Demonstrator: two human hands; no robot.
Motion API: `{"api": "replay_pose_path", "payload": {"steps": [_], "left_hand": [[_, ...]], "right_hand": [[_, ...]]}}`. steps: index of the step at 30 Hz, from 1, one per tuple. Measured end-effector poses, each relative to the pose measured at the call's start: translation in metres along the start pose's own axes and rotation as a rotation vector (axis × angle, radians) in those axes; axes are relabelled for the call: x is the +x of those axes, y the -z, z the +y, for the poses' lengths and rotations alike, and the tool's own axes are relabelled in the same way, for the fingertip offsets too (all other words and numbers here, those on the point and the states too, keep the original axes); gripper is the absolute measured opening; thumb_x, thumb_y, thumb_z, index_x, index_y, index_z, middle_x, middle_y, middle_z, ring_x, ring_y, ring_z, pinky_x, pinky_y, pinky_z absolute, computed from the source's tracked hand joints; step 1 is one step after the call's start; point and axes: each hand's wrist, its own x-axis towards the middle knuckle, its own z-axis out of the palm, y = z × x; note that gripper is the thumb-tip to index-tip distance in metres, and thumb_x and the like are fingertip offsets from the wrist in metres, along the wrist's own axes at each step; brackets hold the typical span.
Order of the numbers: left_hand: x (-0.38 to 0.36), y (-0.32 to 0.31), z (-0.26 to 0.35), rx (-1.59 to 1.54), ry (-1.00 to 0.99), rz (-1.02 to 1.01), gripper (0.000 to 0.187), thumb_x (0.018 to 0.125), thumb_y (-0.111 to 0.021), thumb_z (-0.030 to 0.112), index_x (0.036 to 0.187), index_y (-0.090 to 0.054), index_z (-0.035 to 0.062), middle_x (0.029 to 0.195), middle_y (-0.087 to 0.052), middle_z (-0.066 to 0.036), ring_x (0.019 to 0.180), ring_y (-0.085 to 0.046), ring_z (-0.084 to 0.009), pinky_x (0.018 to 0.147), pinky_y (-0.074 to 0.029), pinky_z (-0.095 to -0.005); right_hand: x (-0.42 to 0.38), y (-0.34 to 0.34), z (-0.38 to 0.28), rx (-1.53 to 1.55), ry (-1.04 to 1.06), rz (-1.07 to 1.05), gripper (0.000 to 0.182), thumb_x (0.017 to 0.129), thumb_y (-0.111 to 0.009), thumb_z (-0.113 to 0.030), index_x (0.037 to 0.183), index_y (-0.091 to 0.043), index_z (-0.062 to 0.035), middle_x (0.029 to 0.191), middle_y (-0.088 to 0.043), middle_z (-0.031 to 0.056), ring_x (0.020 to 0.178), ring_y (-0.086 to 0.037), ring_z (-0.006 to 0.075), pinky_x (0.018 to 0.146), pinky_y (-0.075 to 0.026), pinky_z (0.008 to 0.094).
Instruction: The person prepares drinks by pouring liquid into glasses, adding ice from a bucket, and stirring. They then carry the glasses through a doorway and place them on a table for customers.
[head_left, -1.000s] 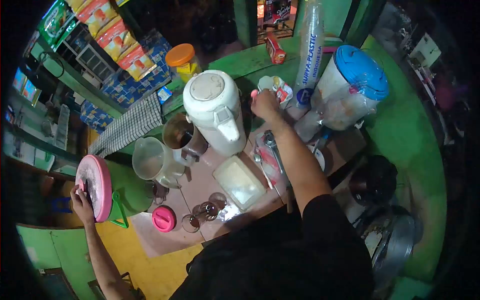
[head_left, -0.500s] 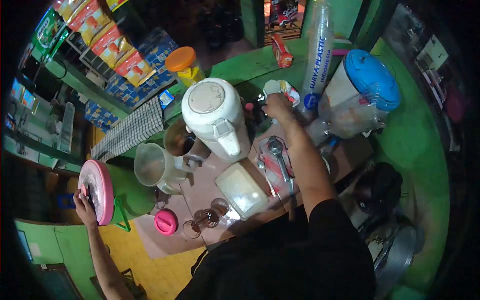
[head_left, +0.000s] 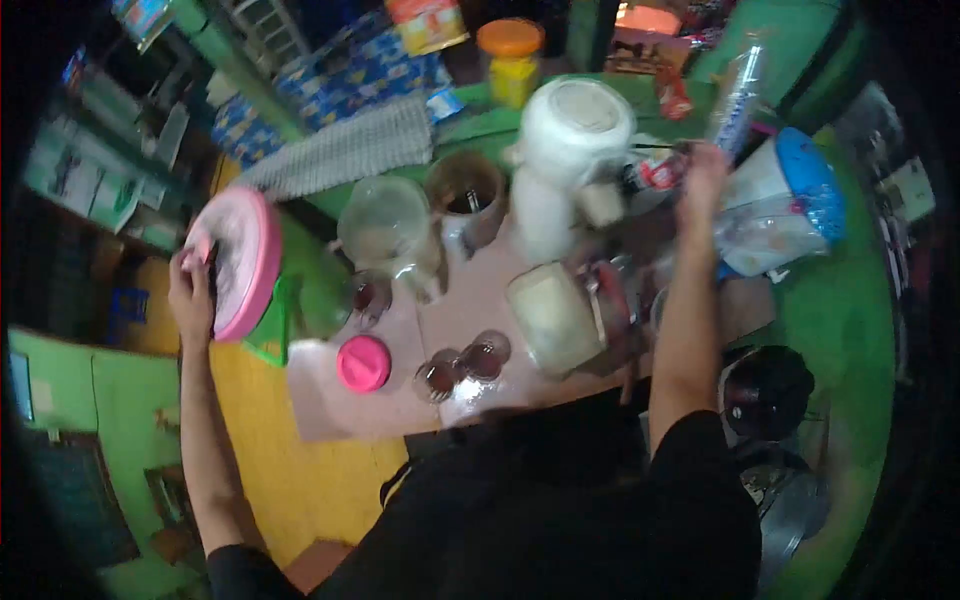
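Fingers of the left hand point(head_left: 192, 300) are bent around the small pink handle point(head_left: 204, 243) on the broad pink lid point(head_left: 238, 275), and that grip looks closed on it. In the head view, the lid sits on a green drum point(head_left: 316, 295) at the left end of the table point(head_left: 330, 405). It looks like stiff, fairly light plastic, though wide enough to tip if raised from one edge; the central handle seems the best hold, with the rim for steadying. The drum itself would probably be heavy if full.

The right hand point(head_left: 703, 180) is blurred, close to a dark thing with a red and white label point(head_left: 655, 173), beyond the white flask point(head_left: 572, 125). Whether its grip is released or clenched on anything, I cannot tell. If the labelled thing is a packet, it would be light and soft, best pinched near its top edge.

Just past this hand are a clear plastic sleeve point(head_left: 738, 105) and a container with a blue lid point(head_left: 808, 185). Between the hands, a clear jug point(head_left: 385, 222) is beside a jug with dark contents point(head_left: 467, 195). Nearer the body lie a small pink cap point(head_left: 362, 363) and a pale box point(head_left: 556, 320), with two glasses point(head_left: 485, 357) between them; those look fragile, possibly slippery, and are best held by their sides.
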Motion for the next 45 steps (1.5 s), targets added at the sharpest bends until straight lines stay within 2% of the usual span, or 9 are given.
{"api": "replay_pose_path", "payload": {"steps": [1, 4, 9, 12, 14, 16, 20, 40, 45], "left_hand": [[0.003, 0.002, -0.003, 0.024, -0.02, -0.008, 0.033, 0.105, -0.052, 0.027, 0.125, -0.058, 0.0017, 0.109, -0.069, -0.016, 0.098, -0.066, -0.0215, 0.086, -0.051, -0.0338], [0.003, 0.006, -0.009, 0.117, -0.064, 0.023, 0.036, 0.101, -0.058, 0.034, 0.123, -0.061, 0.0054, 0.106, -0.07, -0.019, 0.097, -0.068, -0.025, 0.085, -0.051, -0.0357], [0.005, 0.014, -0.007, -0.007, -0.016, -0.014, 0.041, 0.098, -0.059, 0.041, 0.121, -0.064, 0.0067, 0.108, -0.07, -0.021, 0.1, -0.069, -0.0323, 0.085, -0.052, -0.038], [0.007, 0.015, -0.012, 0.021, -0.049, -0.018, 0.042, 0.096, -0.059, 0.042, 0.12, -0.064, 0.0075, 0.108, -0.07, -0.02, 0.099, -0.068, -0.0345, 0.087, -0.052, -0.0398], [0.007, 0.014, -0.016, 0.015, -0.066, -0.017, 0.041, 0.096, -0.059, 0.041, 0.12, -0.064, 0.0082, 0.109, -0.07, -0.02, 0.1, -0.068, -0.0353, 0.088, -0.052, -0.0407], [0.006, 0.016, -0.011, 0.007, -0.091, -0.001, 0.04, 0.096, -0.059, 0.041, 0.12, -0.064, 0.0088, 0.11, -0.07, -0.02, 0.101, -0.068, -0.036, 0.088, -0.052, -0.0415], [0.003, 0.015, -0.015, -0.001, -0.078, 0.005, 0.038, 0.096, -0.061, 0.037, 0.121, -0.064, 0.008, 0.111, -0.069, -0.018, 0.099, -0.068, -0.03, 0.088, -0.051, -0.0388], [-0.004, 0.022, -0.002, -0.042, -0.118, 0.009, 0.038, 0.09, -0.068, 0.031, 0.121, -0.063, 0.011, 0.099, -0.071, -0.019, 0.089, -0.07, -0.0348, 0.078, -0.054, -0.0432], [-0.004, 0.026, -0.002, -0.122, -0.064, -0.046, 0.032, 0.087, -0.071, 0.026, 0.116, -0.066, 0.0123, 0.065, -0.06, -0.008, 0.06, -0.062, -0.0226, 0.058, -0.048, -0.0385]], "right_hand": [[-0.03, -0.009, -0.027, -0.275, 0.419, 0.04, 0.017, 0.098, -0.055, -0.009, 0.114, -0.051, -0.0034, 0.087, -0.06, 0.0075, 0.08, -0.064, 0.02, 0.07, -0.055, 0.0335], [-0.174, -0.072, -0.145, 0.186, 0.131, 0.347, 0.025, 0.103, -0.054, -0.022, 0.122, -0.049, -0.0066, 0.076, -0.049, 0.003, 0.062, -0.049, 0.0143, 0.058, -0.049, 0.0264], [-0.426, -0.106, -0.142, 0.33, -0.67, -0.102, 0.033, 0.104, -0.052, -0.033, 0.124, -0.053, -0.007, 0.075, -0.047, -0.0017, 0.061, -0.043, 0.0069, 0.052, -0.039, 0.022], [-0.553, -0.136, -0.161, 0.18, -1.119, -0.979, 0.028, 0.1, -0.054, -0.013, 0.126, -0.049, -0.0044, 0.085, -0.051, 0.0025, 0.069, -0.052, 0.0119, 0.059, -0.042, 0.026], [-0.558, -0.14, -0.167, 0.164, -1.389, -0.804, 0.031, 0.099, -0.053, -0.008, 0.129, -0.048, -0.0049, 0.093, -0.056, 0.007, 0.076, -0.057, 0.0168, 0.066, -0.047, 0.0317], [-0.522, -0.138, -0.157, -0.756, -0.618, -1.091, 0.029, 0.099, -0.052, -0.009, 0.128, -0.052, -0.0053, 0.1, -0.063, 0.0143, 0.085, -0.064, 0.0256, 0.074, -0.051, 0.0398], [-0.467, -0.154, -0.116, -1.232, -0.154, -0.99, 0.016, 0.091, -0.059, -0.007, 0.102, -0.069, -0.0018, 0.099, -0.07, 0.0221, 0.096, -0.068, 0.0388, 0.082, -0.054, 0.0481], [-0.5, -0.18, 0.0, -1.265, 0.016, -0.718, 0.015, 0.09, -0.062, -0.013, 0.088, -0.069, 0.0005, 0.086, -0.068, 0.0217, 0.082, -0.066, 0.0421, 0.074, -0.053, 0.0503], [-0.504, -0.193, -0.013, -1.428, -0.044, -0.682, 0.021, 0.091, -0.061, -0.019, 0.086, -0.07, -0.0005, 0.087, -0.07, 0.0216, 0.083, -0.067, 0.0415, 0.076, -0.053, 0.0502]]}}
